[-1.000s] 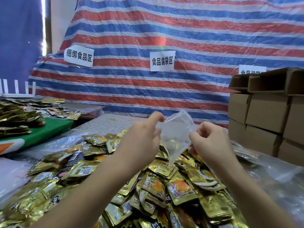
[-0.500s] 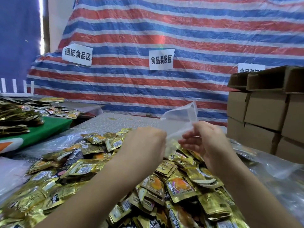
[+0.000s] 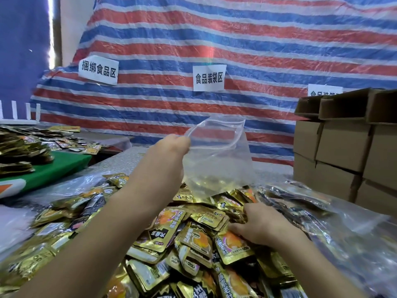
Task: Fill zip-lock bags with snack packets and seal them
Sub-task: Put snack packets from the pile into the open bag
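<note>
Since the earlier frame the right hand (image 3: 261, 227) has released the clear plastic zip-lock bag (image 3: 217, 155) and dropped onto the heap of gold foil snack packets (image 3: 193, 237), fingers curled among them. The left hand (image 3: 169, 155) alone pinches the bag's rim, mouth open, bag empty, above the heap on the surface (image 3: 120, 162).

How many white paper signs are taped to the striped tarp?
3: the left sign, the middle sign, and the right sign, partly hidden behind the cardboard boxes. Others may lie outside the view.
</note>
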